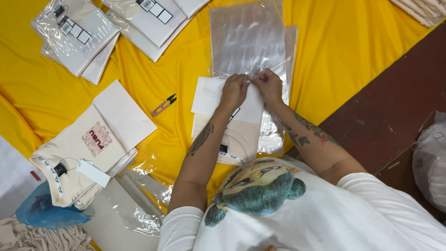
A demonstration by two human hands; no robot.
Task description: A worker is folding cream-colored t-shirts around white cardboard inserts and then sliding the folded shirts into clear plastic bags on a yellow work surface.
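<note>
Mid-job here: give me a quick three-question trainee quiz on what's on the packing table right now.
1. True or false: both hands meet at the mouth of the clear plastic bag.
2. Which tool lies on the yellow cloth beside the left hand? A) tape roll B) pink thread snips C) ruler
3. Fill in: the folded cream shirt in front of the person carries a white ____ sheet on top.

Key: 1 true. 2 B. 3 paper (or card); which one cannot be told. The right hand pinches the bag's edge.
</note>
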